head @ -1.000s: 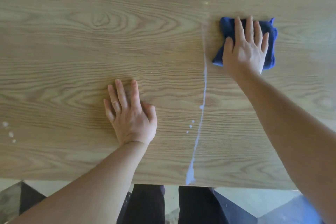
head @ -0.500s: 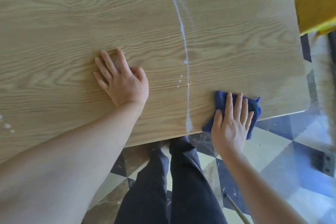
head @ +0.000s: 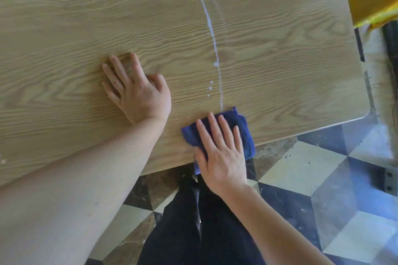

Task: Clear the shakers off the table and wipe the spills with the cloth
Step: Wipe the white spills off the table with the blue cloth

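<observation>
Wiping step, seen from the head view. At far left, near the table (head: pixel 64 17) edge at 9 o'clock, a few small white specks (head: pixel 3 161) lie on the wood. The left hand (head: pixel 137 90) lies flat on the table left of centre, fingers straight and spread toward 11 o'clock, its grip released and holding nothing; it appears to brace the person. To its right, a thin white spill line (head: pixel 212 28) runs from 12 o'clock down toward the near edge, with a few droplets (head: pixel 210 88) just beside it on its left. At the line's lower end sits the folded blue cloth (head: pixel 247 135), partly overhanging the near table edge. The right hand (head: pixel 221 155) presses on the cloth with straight fingers pointing toward 12 o'clock; its grip is released, palm down, not curled round the fabric. No shakers are in view, so clearing seems done and the wiping is under way. The next move probably calls for pushing the cloth along the line toward 12 o'clock, keeping flat pressure, then sweeping the droplets and the specks at far left.
</observation>
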A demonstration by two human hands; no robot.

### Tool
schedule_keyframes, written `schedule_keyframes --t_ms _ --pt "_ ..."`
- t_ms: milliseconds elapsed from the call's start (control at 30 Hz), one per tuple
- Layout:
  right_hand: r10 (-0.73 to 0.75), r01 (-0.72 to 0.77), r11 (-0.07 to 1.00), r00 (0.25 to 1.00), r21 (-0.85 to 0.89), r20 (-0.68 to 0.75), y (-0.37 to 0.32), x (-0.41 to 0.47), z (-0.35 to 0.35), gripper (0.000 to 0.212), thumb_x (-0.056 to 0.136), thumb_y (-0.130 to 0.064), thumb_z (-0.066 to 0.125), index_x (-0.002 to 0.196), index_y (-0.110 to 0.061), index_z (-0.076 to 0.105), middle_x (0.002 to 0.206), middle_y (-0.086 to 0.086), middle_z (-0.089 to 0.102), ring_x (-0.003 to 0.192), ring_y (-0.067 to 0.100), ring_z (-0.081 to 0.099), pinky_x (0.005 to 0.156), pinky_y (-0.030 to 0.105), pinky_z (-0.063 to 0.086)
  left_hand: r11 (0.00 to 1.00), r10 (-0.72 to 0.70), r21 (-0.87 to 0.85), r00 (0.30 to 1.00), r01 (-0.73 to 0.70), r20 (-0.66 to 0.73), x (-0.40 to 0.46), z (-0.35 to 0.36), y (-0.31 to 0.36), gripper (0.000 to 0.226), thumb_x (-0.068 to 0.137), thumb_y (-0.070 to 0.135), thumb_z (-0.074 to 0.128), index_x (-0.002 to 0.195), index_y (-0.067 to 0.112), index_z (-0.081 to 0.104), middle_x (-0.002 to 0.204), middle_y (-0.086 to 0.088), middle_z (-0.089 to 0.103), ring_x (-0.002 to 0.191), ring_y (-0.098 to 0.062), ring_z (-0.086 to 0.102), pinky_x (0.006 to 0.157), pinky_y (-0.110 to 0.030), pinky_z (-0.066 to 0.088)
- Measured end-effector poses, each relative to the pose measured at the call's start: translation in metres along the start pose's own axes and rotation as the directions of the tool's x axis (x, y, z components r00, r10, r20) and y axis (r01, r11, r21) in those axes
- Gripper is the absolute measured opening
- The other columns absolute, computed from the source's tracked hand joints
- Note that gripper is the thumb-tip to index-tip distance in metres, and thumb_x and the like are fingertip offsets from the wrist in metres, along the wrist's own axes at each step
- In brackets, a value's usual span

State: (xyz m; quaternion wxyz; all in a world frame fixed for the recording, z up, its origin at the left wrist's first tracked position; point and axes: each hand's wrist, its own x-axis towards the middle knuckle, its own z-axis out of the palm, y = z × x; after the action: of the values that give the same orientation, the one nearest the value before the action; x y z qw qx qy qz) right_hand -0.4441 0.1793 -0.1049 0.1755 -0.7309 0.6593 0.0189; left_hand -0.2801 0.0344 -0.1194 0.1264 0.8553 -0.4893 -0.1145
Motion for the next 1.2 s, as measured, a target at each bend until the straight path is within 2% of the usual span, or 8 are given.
schedule_keyframes --t_ms 133,333,433,567,667,767,1000,1200 --pt "0.432 -0.43 0.902 0.893 0.048 -0.122 0.089 0.014 -0.028 0.062 0.097 -0.042 0.033 0.156 -0.024 0.027 0.166 0.005 0.018 0.153 0.025 0.013 0.122 0.05 0.015 1.0 -0.008 -0.006 1.0 0.008 -0.014 0.0 -0.001 0.002 0.063 0.087 0.034 0.039 0.149 0.025 0.035 0.165 -0.013 0.014 0.153 -0.032 0.006 0.122 -0.054 0.005" --pt "0.661 -0.647 0.749 0.741 0.141 -0.114 0.106 0.052 -0.039 0.069 0.097 -0.045 0.019 0.16 -0.018 0.01 0.168 0.009 0.004 0.154 0.023 -0.001 0.124 0.052 0.0 1.0 -0.017 0.021 1.0 0.017 -0.002 0.001 0.002 0.004 0.064 0.087 0.034 0.036 0.15 0.024 0.032 0.165 -0.014 0.01 0.153 -0.034 0.003 0.122 -0.056 0.004" --pt "0.501 -0.496 0.865 0.862 0.078 -0.082 0.05 0.053 -0.027 0.069 0.098 -0.046 0.025 0.159 -0.015 0.015 0.167 0.012 0.005 0.154 0.028 0.001 0.124 0.051 0.0 0.999 -0.018 0.032 1.0 0.018 0.004 0.0 0.002 0.004 0.064 0.088 0.033 0.038 0.151 0.024 0.031 0.165 -0.014 0.009 0.153 -0.034 0.002 0.122 -0.056 0.004" --pt "0.069 -0.07 0.997 0.997 0.029 0.023 -0.048 0.009 0.006 0.063 0.101 -0.041 0.036 0.158 -0.017 0.022 0.166 0.011 0.012 0.154 0.03 0.005 0.124 0.051 0.003 0.999 -0.014 0.039 1.0 0.014 -0.009 0.001 0.002 0.004 0.065 0.087 0.034 0.039 0.151 0.025 0.032 0.165 -0.013 0.012 0.153 -0.033 0.005 0.121 -0.056 0.006" --pt "-0.242 0.246 0.969 0.961 -0.007 0.136 -0.097 -0.023 0.03 0.06 0.102 -0.038 0.037 0.157 -0.019 0.021 0.165 0.006 0.018 0.155 0.027 0.0 0.122 0.05 0.009 0.999 -0.007 0.05 0.999 0.009 -0.038 0.001 0.005 0.002 0.065 0.086 0.034 0.04 0.15 0.025 0.035 0.164 -0.013 0.016 0.153 -0.033 0.008 0.121 -0.055 0.007" --pt "-0.383 0.401 0.914 0.904 -0.063 0.19 -0.101 -0.026 0.037 0.058 0.1 -0.037 0.029 0.155 -0.022 0.017 0.163 0.0 0.022 0.153 0.024 0.0 0.123 0.044 0.006 0.999 -0.014 0.05 0.999 0.016 -0.039 0.0 0.006 0.002 0.065 0.086 0.033 0.037 0.15 0.025 0.034 0.164 -0.013 0.016 0.153 -0.032 0.008 0.122 -0.054 0.007" --pt "-0.175 0.186 0.978 0.979 -0.097 0.109 0.016 -0.005 -0.008 0.061 0.099 -0.051 0.04 0.155 -0.031 0.029 0.164 -0.004 0.019 0.152 0.021 0.021 0.124 0.042 0.009 0.997 -0.022 0.07 1.0 0.022 -0.001 0.001 0.003 0.005 0.066 0.086 0.035 0.039 0.151 0.026 0.032 0.165 -0.013 0.012 0.153 -0.032 0.005 0.122 -0.054 0.005" --pt "0.059 -0.047 0.99 0.994 -0.129 0.089 0.077 0.042 -0.041 0.064 0.099 -0.051 0.034 0.157 -0.026 0.023 0.166 0.004 0.015 0.154 0.025 0.011 0.125 0.047 0.009 0.996 -0.032 0.077 0.999 0.031 0.007 -0.001 0.002 0.006 0.066 0.087 0.034 0.038 0.152 0.025 0.03 0.165 -0.013 0.012 0.153 -0.033 0.005 0.122 -0.056 0.007"
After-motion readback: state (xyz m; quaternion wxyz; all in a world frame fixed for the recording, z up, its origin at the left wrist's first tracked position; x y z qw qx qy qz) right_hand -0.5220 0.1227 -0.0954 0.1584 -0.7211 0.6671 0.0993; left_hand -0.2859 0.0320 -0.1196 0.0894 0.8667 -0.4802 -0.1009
